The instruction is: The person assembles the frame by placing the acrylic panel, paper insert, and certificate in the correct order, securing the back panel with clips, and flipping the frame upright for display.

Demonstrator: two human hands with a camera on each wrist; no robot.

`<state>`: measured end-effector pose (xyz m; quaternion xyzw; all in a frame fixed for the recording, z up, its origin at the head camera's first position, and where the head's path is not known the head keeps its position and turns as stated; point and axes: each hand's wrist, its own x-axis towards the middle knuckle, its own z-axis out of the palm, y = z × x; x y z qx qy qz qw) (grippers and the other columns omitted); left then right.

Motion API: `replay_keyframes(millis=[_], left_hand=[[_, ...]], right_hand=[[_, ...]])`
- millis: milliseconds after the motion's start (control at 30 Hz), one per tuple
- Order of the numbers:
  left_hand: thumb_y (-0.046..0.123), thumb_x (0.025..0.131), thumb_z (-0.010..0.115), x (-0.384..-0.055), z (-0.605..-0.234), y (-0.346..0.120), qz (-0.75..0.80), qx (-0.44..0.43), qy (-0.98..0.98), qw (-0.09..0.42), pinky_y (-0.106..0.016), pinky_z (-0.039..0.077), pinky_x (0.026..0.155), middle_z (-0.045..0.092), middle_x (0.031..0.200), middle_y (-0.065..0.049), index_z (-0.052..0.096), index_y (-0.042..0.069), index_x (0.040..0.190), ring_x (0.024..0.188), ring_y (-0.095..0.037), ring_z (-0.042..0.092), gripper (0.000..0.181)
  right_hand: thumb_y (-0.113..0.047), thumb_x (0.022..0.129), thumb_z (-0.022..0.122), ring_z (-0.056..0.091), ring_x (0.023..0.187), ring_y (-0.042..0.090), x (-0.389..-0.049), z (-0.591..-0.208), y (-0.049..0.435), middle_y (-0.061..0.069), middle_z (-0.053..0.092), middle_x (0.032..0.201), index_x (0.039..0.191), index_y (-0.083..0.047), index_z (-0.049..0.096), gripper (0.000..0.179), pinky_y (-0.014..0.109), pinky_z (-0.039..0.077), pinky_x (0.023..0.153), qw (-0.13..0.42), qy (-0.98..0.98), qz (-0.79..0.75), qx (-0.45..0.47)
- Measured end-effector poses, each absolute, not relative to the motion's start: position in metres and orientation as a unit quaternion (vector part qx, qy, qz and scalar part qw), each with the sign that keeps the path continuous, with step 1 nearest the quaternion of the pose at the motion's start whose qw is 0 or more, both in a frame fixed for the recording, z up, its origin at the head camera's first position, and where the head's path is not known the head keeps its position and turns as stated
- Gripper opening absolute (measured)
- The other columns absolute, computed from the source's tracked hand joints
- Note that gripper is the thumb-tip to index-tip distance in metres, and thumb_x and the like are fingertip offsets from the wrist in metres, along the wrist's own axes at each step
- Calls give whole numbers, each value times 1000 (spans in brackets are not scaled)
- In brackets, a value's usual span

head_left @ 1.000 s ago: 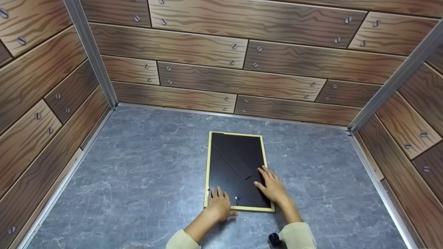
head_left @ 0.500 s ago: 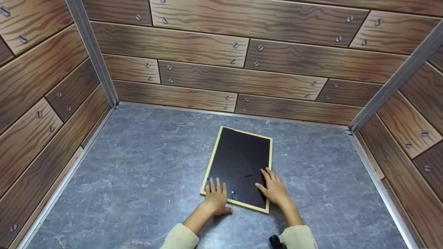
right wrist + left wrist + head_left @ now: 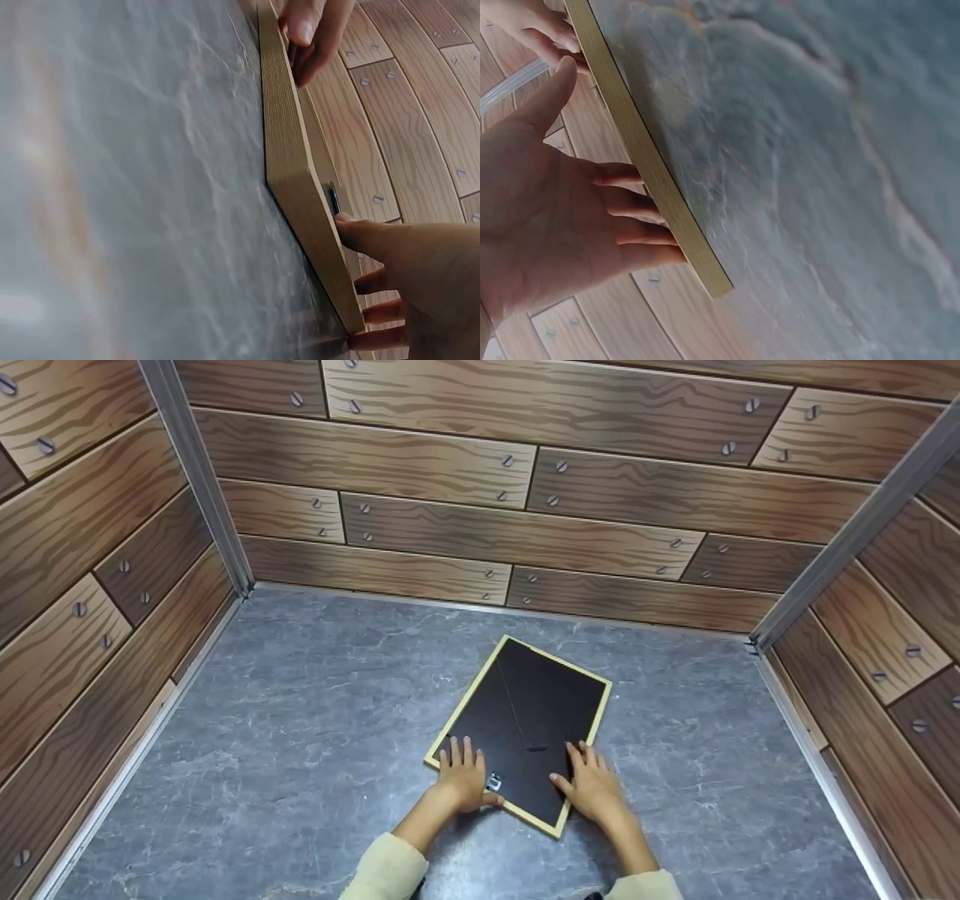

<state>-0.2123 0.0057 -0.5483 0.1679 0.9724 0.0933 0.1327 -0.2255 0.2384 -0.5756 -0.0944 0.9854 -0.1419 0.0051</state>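
You rest both hands on a rectangular picture frame with a pale yellow wood-look rim and a black back (image 3: 559,682), lying face down and askew on a grey-blue marbled surface (image 3: 337,697), its front hidden. Your left hand (image 3: 463,776) lies with fingers straight and slightly spread over the near left edge, just beside a small silvery metal hanger (image 3: 494,782); the left wrist view loses those fingertips behind the rim. Your right hand (image 3: 596,787) lies relaxed along the right edge near the closest corner, thumb on the backing — neither hand gripping. A flat black stand leg (image 3: 530,724) is hard to make out, black on black. The pale sleeves (image 3: 386,866) are cut off below — and printed wood-plank walls (image 3: 420,517) rise behind, cropped at the top.
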Motion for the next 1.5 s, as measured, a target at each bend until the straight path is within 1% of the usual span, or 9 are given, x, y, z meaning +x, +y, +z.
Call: replay_keyframes(millis=[267,500,567,733,833,967,1200,1300,1500], left_hand=[[55,80,60,-221,-549,2,108,157,971,143,-56,16,103,18,144,-29,35,-4,136,132,-45,11,85],[55,81,59,-228,-546,-1,103,150,970,158,-57,16,102,16,145,-28,32,-4,137,132,-44,10,86],[55,81,59,-229,-545,-2,101,149,970,164,-57,16,102,16,145,-28,31,-3,138,133,-43,10,86],[54,82,58,-235,-543,-3,93,147,970,168,-56,16,103,15,146,-26,30,-2,139,133,-41,10,85],[54,82,58,-238,-543,-3,90,151,971,164,-55,17,103,16,146,-26,29,-3,140,133,-41,11,86],[54,81,60,-242,-543,-5,90,155,969,168,-56,17,103,16,146,-26,29,-5,139,133,-42,10,89],[55,80,61,-251,-541,-9,82,152,967,187,-54,14,104,13,147,-24,26,-4,141,134,-40,6,92],[54,78,63,-255,-541,-11,82,158,966,186,-55,13,104,12,147,-25,26,-5,140,134,-40,6,94],[50,77,67,-254,-539,-13,92,173,962,188,-52,14,105,13,147,-26,25,-7,139,134,-39,8,94]], right_hand=[[-37,85,63,42,112,44,-204,-576,230,29,42,123,128,6,47,64,55,40,83,-26,985,-134,-104],[-37,82,66,47,100,44,-186,-575,215,28,45,110,120,10,51,62,54,43,76,-50,987,-107,-108],[-39,82,65,48,98,43,-181,-575,210,27,45,108,119,10,51,62,53,44,74,-46,989,-99,-101],[-42,82,64,48,96,41,-170,-571,199,25,42,103,117,11,51,65,51,44,74,-36,991,-88,-90],[-42,81,66,49,94,42,-165,-570,194,25,42,100,114,12,52,64,51,44,74,-45,991,-88,-95],[-43,81,65,49,92,42,-157,-570,188,26,42,100,112,12,52,64,51,44,74,-47,990,-87,-102],[-46,79,64,48,94,42,-146,-571,179,26,43,103,114,10,53,67,53,43,74,-32,988,-93,-119],[-46,79,65,48,94,42,-143,-570,177,26,44,103,113,10,54,67,53,44,73,-32,986,-98,-134],[-43,81,65,49,91,39,-147,-561,185,20,45,97,111,7,56,59,51,45,72,-22,981,-134,-136]])
